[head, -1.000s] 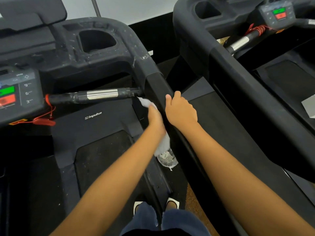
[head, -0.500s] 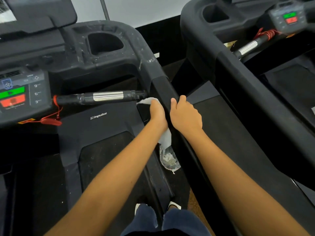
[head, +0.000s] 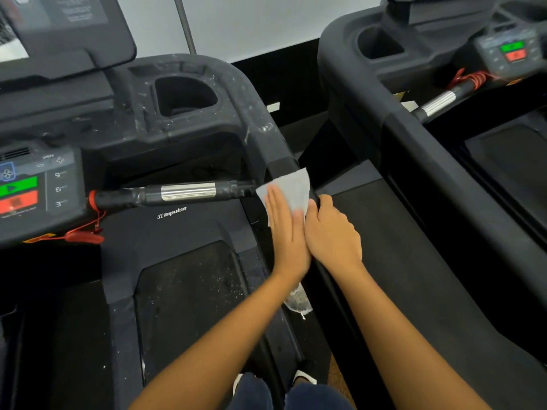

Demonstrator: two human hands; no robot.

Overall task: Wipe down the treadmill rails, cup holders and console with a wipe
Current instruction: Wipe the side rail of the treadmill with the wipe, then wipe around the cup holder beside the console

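Note:
A grey-white wipe (head: 291,187) lies spread over the black right rail (head: 279,164) of the treadmill, just right of the steel-banded handlebar (head: 186,191). My left hand (head: 288,232) lies flat on the wipe's lower part, fingers straight, pressing it against the rail. Right beside it, my right hand (head: 333,232) grips the same rail with curled fingers, its thumb near the wipe's edge. The dusty cup holder (head: 185,96) sits further up, and the console (head: 32,184) with green and red buttons is at the left.
A crumpled translucent piece (head: 297,303) hangs below my left wrist. A red safety clip (head: 84,237) dangles under the console. A second treadmill (head: 414,137) stands close on the right. The belt (head: 189,297) and my feet are below.
My left hand has gone from gripping the bunched wipe beside the rail to lying flat, with the wipe spread further up over the rail. My right hand stays on the rail.

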